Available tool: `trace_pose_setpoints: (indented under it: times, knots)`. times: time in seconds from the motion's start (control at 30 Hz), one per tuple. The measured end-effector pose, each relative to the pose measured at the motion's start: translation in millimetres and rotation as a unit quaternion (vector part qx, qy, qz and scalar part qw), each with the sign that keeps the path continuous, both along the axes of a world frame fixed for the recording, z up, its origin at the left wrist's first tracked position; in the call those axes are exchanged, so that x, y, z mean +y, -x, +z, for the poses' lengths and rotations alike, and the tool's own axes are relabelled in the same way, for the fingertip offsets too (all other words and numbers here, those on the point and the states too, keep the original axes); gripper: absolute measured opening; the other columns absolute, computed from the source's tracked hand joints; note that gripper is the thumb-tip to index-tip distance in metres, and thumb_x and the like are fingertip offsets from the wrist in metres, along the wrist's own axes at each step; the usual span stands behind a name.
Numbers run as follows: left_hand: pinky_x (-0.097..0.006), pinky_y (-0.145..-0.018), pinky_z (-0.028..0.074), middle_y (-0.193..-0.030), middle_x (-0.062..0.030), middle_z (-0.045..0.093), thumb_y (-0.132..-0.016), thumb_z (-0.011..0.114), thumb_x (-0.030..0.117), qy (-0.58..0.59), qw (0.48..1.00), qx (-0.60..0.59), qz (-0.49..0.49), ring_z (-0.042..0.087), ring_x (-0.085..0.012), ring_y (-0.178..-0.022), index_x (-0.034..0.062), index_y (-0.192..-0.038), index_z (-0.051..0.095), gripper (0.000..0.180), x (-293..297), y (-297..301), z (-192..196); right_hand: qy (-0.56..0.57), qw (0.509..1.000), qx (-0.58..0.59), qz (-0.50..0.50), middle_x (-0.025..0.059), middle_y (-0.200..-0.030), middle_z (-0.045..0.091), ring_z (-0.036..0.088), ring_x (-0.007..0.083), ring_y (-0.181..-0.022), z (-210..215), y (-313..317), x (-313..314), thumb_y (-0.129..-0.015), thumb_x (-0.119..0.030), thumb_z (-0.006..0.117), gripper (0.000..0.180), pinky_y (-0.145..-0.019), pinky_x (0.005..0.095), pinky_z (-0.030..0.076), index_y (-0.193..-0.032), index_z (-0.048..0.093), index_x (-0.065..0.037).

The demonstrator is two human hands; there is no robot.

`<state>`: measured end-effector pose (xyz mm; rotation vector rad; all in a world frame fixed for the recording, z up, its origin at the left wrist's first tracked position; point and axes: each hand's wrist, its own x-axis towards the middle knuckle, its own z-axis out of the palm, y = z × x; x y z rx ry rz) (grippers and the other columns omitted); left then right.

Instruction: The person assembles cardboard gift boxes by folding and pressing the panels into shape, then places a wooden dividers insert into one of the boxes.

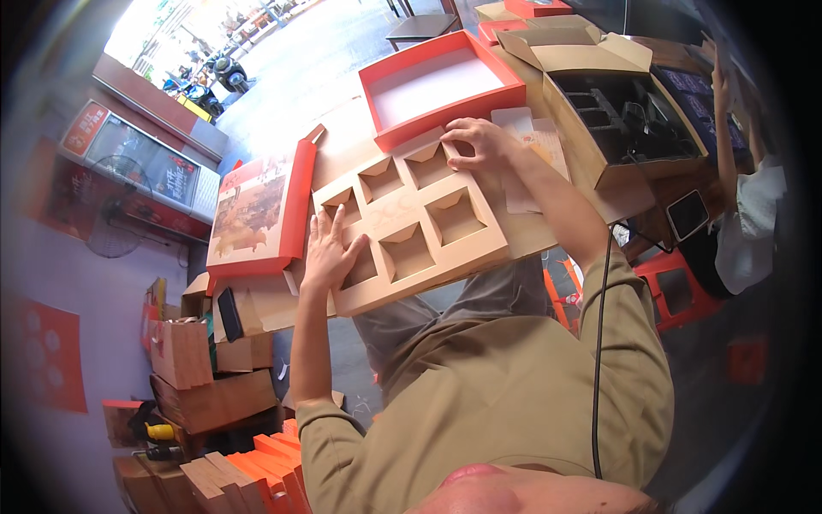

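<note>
On the table point(618, 202) before you, a tan cardboard tray point(396, 212) is showing six square wells and a faint central mark. Your left hand point(329, 254) is spreading its fingers over the tray's left end; your right hand point(483, 144) is curling at its far right corner, whether pinching it I cannot tell. A red picture-printed box point(251, 214) is lying leftward, an open red box point(454, 115) is sitting beyond, and a distant cooler point(144, 156) is bearing white lettering.

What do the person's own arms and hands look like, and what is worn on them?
The left hand and right hand wear no gloves. The sleeves are short and olive-brown. A thin black cable runs past the right one.
</note>
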<state>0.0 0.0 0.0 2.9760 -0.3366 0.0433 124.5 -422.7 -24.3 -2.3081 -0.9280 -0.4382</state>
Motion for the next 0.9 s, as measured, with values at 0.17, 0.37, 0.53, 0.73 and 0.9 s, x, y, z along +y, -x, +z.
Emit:
trace_pose_setpoints:
  times: [0.17,0.37,0.53,0.73,0.9]
  knots:
    - [-0.051,-0.129,0.017,-0.171,-0.0306,0.017,-0.097,0.051,0.073,-0.055,0.998,-0.002,-0.033,0.013,-0.0509,-0.158,0.0215,-0.167,0.029,0.090,-12.9,5.4,4.0,-0.109,0.994,0.002,0.013,0.0156,-0.122,0.066,0.064,0.0342,-0.119,-9.6,-2.3,10.5,-0.097,-0.033,0.072,0.028,-0.102,0.0426,0.051,-0.108,0.071,-0.007]
    - [-0.052,-0.129,0.017,-0.171,-0.0319,0.015,-0.096,0.054,0.072,-0.061,0.997,-0.003,-0.038,0.013,-0.0512,-0.158,0.0162,-0.168,0.027,0.095,-22.7,2.8,1.5,-0.026,0.998,0.049,0.000,0.0141,-0.130,0.066,0.062,0.0344,-0.126,0.7,-0.9,8.9,-0.092,-0.051,0.073,0.049,-0.107,0.0450,0.049,-0.119,0.072,-0.011]
    - [-0.053,-0.127,0.019,-0.170,-0.0342,0.016,-0.093,0.055,0.076,-0.047,0.998,-0.009,-0.031,0.016,-0.0502,-0.158,0.0144,-0.168,0.024,0.103,-15.3,12.2,-1.7,0.045,0.996,0.072,0.002,0.0201,-0.149,0.057,0.050,0.0368,-0.141,2.1,3.4,10.9,-0.092,-0.053,0.072,0.060,-0.118,0.0480,0.039,-0.138,0.069,-0.015]
    - [-0.054,-0.128,0.018,-0.168,-0.0348,0.020,-0.093,0.057,0.074,-0.074,0.997,0.028,-0.005,0.016,-0.0486,-0.159,0.0123,-0.168,0.021,0.104,-22.3,18.1,14.1,0.140,0.990,0.033,0.005,0.0200,-0.159,0.047,0.043,0.0372,-0.148,0.8,2.6,5.4,-0.090,-0.071,0.064,0.076,-0.124,0.0485,0.029,-0.146,0.063,-0.020]
    - [-0.055,-0.127,0.019,-0.168,-0.0343,0.022,-0.091,0.059,0.074,-0.035,0.999,0.014,0.009,0.016,-0.0487,-0.159,0.0141,-0.168,0.024,0.104,-30.5,-1.8,15.0,0.132,0.989,0.068,0.001,0.0190,-0.159,0.047,0.043,0.0374,-0.148,5.7,2.7,3.5,-0.092,-0.065,0.066,0.073,-0.122,0.0503,0.033,-0.149,0.060,-0.021]
